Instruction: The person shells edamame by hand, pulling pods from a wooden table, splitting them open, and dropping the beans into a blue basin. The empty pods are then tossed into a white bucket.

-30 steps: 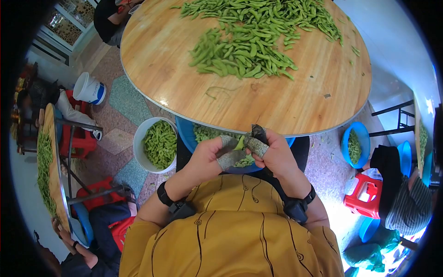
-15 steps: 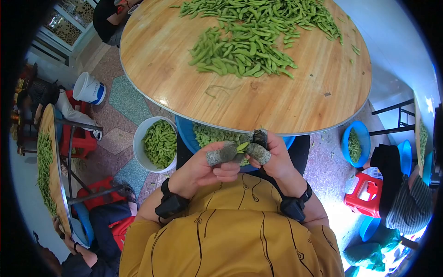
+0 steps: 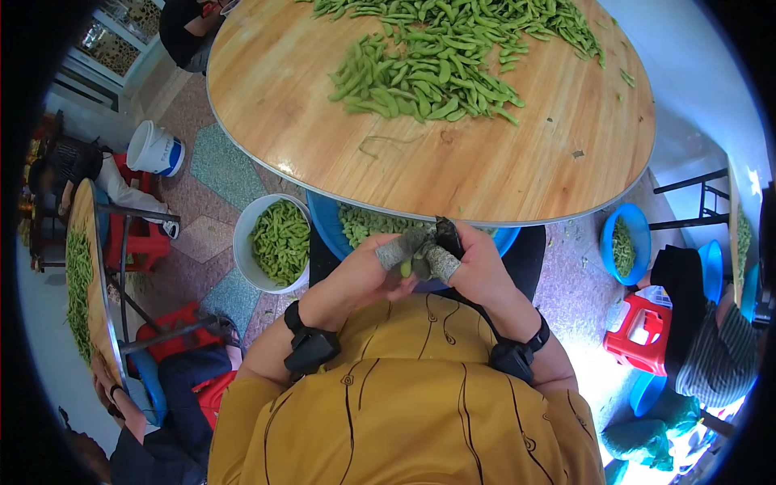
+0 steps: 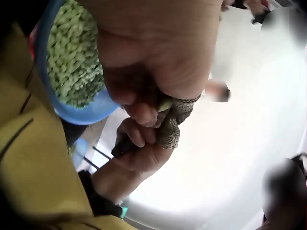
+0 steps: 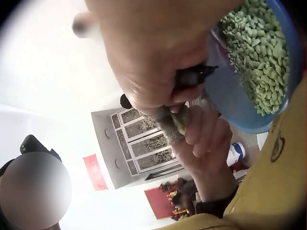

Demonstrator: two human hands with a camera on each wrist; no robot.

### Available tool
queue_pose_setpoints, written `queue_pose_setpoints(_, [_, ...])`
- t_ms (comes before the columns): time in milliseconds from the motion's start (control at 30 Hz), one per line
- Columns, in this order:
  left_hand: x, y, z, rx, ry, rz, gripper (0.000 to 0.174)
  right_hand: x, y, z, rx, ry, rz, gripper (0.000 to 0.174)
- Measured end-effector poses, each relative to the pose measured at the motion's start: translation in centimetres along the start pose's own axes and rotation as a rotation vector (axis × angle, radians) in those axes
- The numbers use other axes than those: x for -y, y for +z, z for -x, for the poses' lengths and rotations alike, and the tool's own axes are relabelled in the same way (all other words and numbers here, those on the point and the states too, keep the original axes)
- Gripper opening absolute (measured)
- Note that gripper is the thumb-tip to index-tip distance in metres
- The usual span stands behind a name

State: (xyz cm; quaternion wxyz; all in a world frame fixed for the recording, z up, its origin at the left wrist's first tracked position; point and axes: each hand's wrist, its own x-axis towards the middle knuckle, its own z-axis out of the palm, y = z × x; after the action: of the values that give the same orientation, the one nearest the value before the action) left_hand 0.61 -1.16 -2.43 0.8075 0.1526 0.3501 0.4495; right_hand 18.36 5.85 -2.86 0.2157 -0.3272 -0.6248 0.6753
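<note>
In the head view both hands meet above a blue basin [image 3: 325,222] of shelled green beans [image 3: 364,225]. My left hand [image 3: 364,271] pinches a green bean pod [image 3: 406,267], its thumb in a grey speckled wrap. My right hand [image 3: 478,271] grips the same pod from the other side, its thumb wrapped likewise and a black cover [image 3: 447,236] on a finger. A sliver of the pod [image 5: 181,120] shows between the hands in the right wrist view; fingers hide most of it.
A round wooden table [image 3: 517,182] bears a heap of bean pods [image 3: 444,73]. On the floor at left stands a white bucket [image 3: 240,242] of pods; farther off is another white bucket [image 3: 152,151]. A red stool [image 3: 638,335] and a blue basin [image 3: 638,242] stand at right. Other people sit around.
Both hands have drawn closer together around the pod, the left thumb moving right toward the right thumb. The table has shifted slightly upward in the head view.
</note>
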Motion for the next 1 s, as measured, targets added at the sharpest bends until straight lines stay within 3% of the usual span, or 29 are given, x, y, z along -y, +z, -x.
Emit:
queue_pose_setpoints(100, [0.8, -0.1, -0.5, -0.157, 0.068, -0.062, 0.027, -0.3, 0.6, 0.1, -0.076, 0.077, -0.066, 0.031])
queue_pose_setpoints(167, [1.2, -1.3, -1.1, -0.272, 0.100, -0.134, 0.025, -1.1, 1.1, 0.3, -0.211, -0.203, 0.283, 0.029])
queue_pose_setpoints(200, [1.1, -1.5, -1.3, -0.382, 0.132, -0.209, 0.024, -0.9, 1.1, 0.3, -0.207, -0.204, 0.282, 0.029])
queue_pose_setpoints(433, [1.3, -2.3, -0.4, -0.391, 0.115, -0.328, 0.018, 0.4, 0.6, 0.9, -0.247, -0.219, 0.335, 0.025])
queue_pose_setpoints(600, [2.1, -4.1, -0.5, -0.381, 0.128, -0.623, 0.016, -1.2, -2.0, 3.9, -0.270, -0.130, 0.351, 0.024])
queue_pose_setpoints(667, [2.2, -3.7, -0.7, -0.365, 0.192, -0.618, 0.015, -1.1, -3.8, 6.1, -0.420, -0.087, 0.411, 0.021])
queue_pose_setpoints(733, [2.3, -3.5, -0.8, -0.353, 0.256, -0.610, 0.014, -1.1, -6.4, 8.7, -0.488, -0.052, 0.569, 0.016])
queue_pose_setpoints(800, [2.4, -3.5, -0.9, -0.240, 0.319, -0.762, 0.016, -0.9, -8.5, 10.7, -0.547, -0.040, 1.214, 0.018])
queue_pose_setpoints(833, [2.7, -3.6, -1.1, -0.236, 0.319, -0.759, 0.016, -0.8, -8.5, 11.6, -0.616, 0.156, 1.333, 0.021])
queue_pose_setpoints(933, [3.3, -3.7, -1.7, -0.186, 0.365, -0.820, 0.016, -1.3, -7.5, 11.5, -0.596, 0.028, 1.161, 0.020])
queue_pose_setpoints(967, [3.1, -3.3, -1.6, -0.171, 0.336, -0.902, 0.018, -1.1, -6.3, 10.5, -0.529, -0.089, 0.988, 0.022])
queue_pose_setpoints(1000, [2.8, -2.9, -1.5, -0.155, 0.308, -0.988, 0.020, -0.7, -5.1, 9.3, -0.423, -0.073, 0.780, 0.027])
